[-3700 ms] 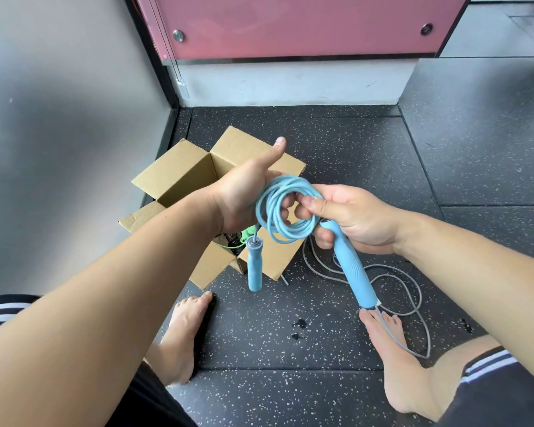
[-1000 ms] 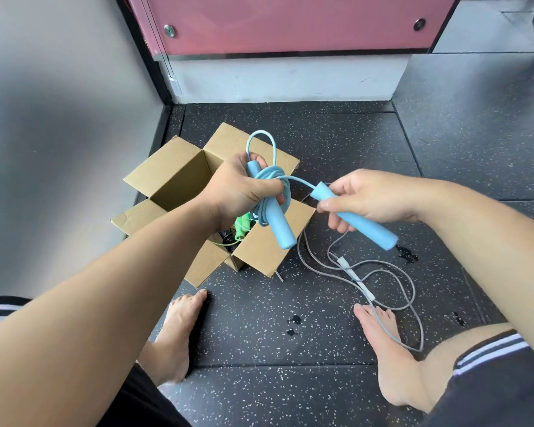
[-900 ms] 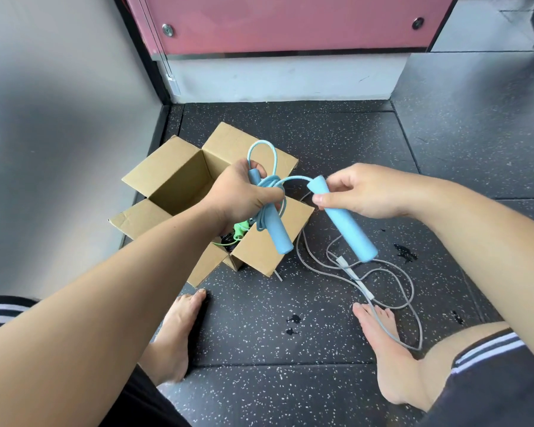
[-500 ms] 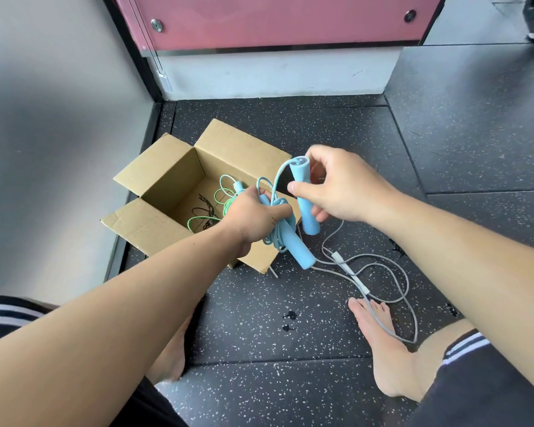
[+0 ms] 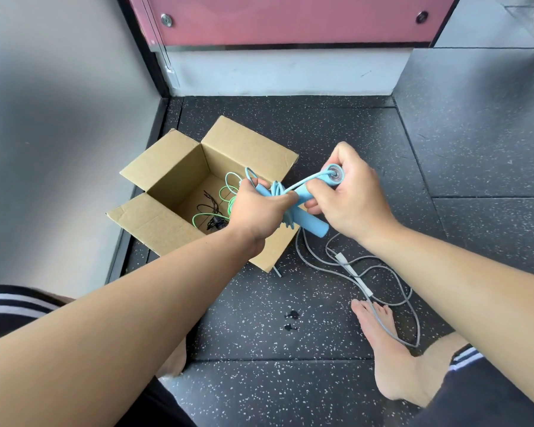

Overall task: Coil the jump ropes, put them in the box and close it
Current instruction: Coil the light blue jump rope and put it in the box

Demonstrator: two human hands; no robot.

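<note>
An open cardboard box [image 5: 170, 167] stands on the dark floor with its flaps spread. A green jump rope [image 5: 228, 195] and a black cord [image 5: 210, 211] lie inside it. My left hand [image 5: 256, 211] grips the coiled light-blue jump rope [image 5: 309, 224] with one handle, just over the box's right edge. My right hand [image 5: 352, 198] holds the second blue handle, its end cap facing the camera, pressed beside the first handle. A grey jump rope [image 5: 358, 272] lies loose on the floor to the right of the box.
A grey wall runs along the left and a pink panel with a white base closes the back. My bare feet [image 5: 392, 349] rest on the speckled rubber mat, the right one on the grey rope.
The blue rope has been wound into a tight bundle. My right hand swung the second handle up and in against the first. Both hands moved lower, toward the box's right edge.
</note>
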